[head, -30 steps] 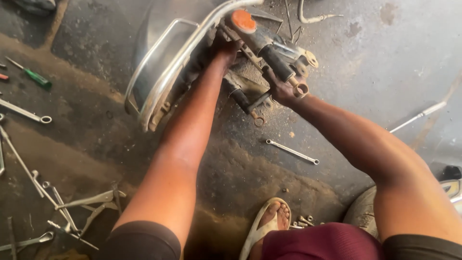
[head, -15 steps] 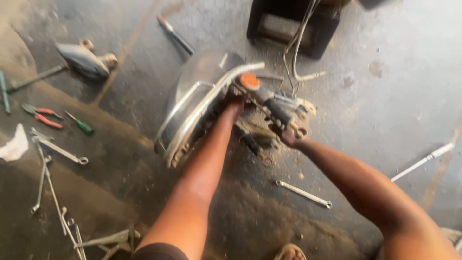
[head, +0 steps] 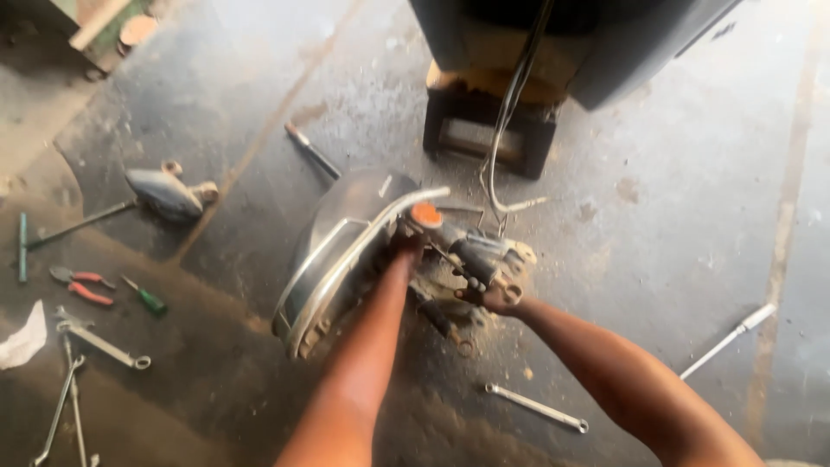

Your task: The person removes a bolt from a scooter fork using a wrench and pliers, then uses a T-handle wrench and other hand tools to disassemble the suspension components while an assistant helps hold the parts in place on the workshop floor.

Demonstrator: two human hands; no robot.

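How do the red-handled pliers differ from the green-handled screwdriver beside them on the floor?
The red-handled pliers have two splayed red grips; the green-handled screwdriver has one short green grip on a thin shaft. The pliers lie further left, the screwdriver nearer the headlight housing. Both lie loose on the concrete floor, away from either hand.

On the floor, the left hand reaches behind a headlamp; the right hand grips its dark rear fittings. A wrench lies at five o'clock, pliers and screwdriver at nine.
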